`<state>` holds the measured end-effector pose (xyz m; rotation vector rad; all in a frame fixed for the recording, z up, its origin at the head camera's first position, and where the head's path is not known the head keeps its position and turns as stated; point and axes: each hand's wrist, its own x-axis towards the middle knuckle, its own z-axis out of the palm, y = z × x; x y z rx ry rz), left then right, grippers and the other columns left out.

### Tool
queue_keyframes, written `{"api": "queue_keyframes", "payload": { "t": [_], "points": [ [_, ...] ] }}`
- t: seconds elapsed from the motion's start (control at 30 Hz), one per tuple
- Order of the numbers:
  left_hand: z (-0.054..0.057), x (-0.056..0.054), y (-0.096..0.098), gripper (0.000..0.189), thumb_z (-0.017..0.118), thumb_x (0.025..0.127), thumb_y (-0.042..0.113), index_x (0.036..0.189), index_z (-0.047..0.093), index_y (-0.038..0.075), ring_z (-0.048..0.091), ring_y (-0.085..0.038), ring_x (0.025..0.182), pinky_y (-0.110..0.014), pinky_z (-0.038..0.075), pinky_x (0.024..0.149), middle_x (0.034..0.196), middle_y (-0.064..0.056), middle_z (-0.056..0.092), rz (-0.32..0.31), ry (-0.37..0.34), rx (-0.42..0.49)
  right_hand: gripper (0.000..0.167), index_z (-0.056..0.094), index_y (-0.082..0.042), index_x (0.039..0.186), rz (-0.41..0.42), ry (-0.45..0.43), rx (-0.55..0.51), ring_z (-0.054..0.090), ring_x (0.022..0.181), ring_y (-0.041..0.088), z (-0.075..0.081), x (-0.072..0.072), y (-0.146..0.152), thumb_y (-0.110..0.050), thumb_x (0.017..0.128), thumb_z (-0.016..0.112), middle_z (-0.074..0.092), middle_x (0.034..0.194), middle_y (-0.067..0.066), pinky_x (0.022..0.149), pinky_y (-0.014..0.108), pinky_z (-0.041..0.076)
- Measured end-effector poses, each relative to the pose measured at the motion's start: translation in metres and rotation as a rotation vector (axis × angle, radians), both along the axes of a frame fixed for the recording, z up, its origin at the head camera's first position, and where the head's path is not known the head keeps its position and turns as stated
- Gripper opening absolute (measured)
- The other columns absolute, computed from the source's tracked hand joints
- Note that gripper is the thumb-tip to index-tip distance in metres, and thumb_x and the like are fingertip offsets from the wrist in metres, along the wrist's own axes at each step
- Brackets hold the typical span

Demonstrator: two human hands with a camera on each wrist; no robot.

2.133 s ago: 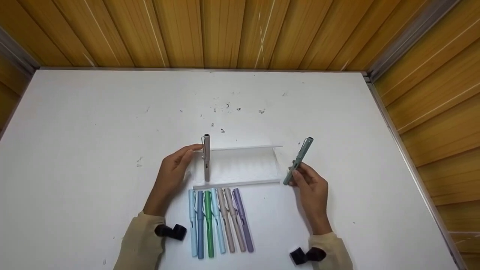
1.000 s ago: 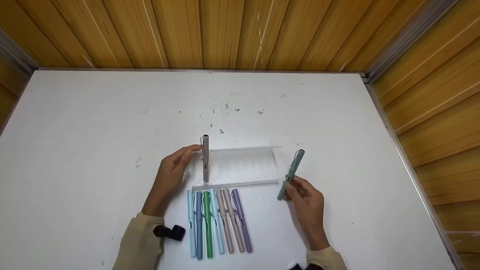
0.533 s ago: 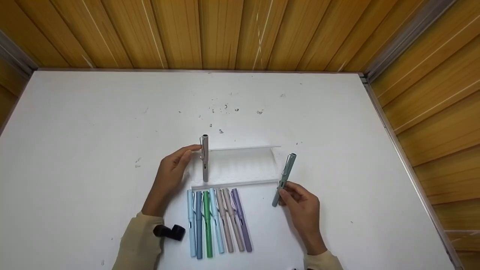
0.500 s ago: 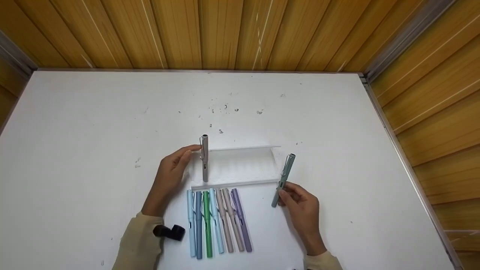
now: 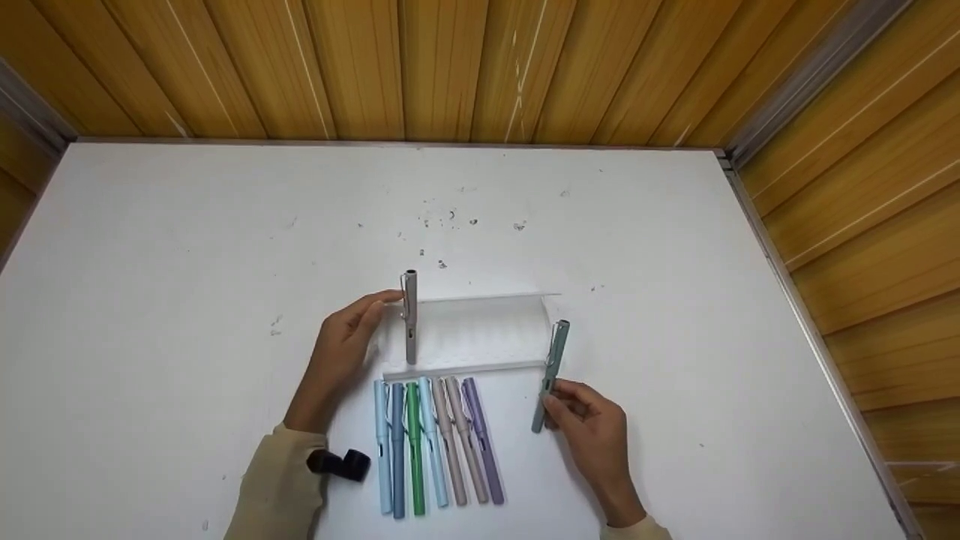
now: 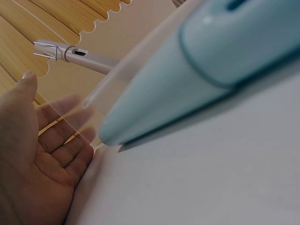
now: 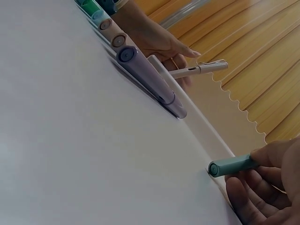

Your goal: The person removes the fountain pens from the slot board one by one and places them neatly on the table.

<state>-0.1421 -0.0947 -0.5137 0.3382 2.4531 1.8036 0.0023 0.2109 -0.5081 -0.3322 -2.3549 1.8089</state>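
A clear pen stand (image 5: pixel 487 330) with a scalloped edge stands on the white table. One greyish-taupe pen (image 5: pixel 411 319) rests in it at the left end. My left hand (image 5: pixel 345 337) is at the stand's left end; in the left wrist view its loosely extended fingers (image 6: pixel 63 145) show through the clear panel. Between thumb and fingers, my right hand (image 5: pixel 592 427) pinches a dark green pen (image 5: pixel 553 367), tilted cap up, near the stand's right front corner. The right wrist view shows this green pen's end (image 7: pixel 225 167) close to the stand's front edge.
Before the stand lies a row of several capped pens, among them a light blue pen (image 5: pixel 383 450), a bright green pen (image 5: pixel 415 450) and a purple pen (image 5: pixel 484 442). Wood-patterned panels (image 5: pixel 442 67) border the white table (image 5: pixel 187 262) at the back and right.
My right hand has moved left and toward me with the dark green pen, from beyond the stand's right end to its front right corner. The left hand stays in place.
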Motion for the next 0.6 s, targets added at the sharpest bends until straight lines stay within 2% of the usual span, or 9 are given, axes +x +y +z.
{"api": "queue_keyframes", "payload": {
  "t": [0.23,0.6],
  "points": [
    [0.001,0.001,0.0,0.036,0.046,0.107,0.04,0.13,0.068,0.023,0.049,-0.018,0.138,-0.044,0.035,0.118,0.138,0.005,0.062,-0.011,-0.007,-0.002,0.021,0.07,0.006,0.112,0.013,-0.055,-0.007,0.071,0.076,0.014,0.002,0.004,-0.006,0.001,0.091,0.069,0.07,0.094,0.015,0.064,0.027,0.061],
    [0.003,0.001,0.0,0.036,0.045,0.107,0.041,0.129,0.068,0.024,0.05,-0.017,0.137,-0.042,0.037,0.117,0.137,0.005,0.063,-0.013,-0.006,0.009,0.019,0.072,0.004,0.107,0.051,-0.131,0.013,0.071,0.074,0.014,0.004,0.009,-0.012,-0.002,0.089,0.072,0.072,0.09,0.012,0.063,0.027,0.061]
  ]
}}
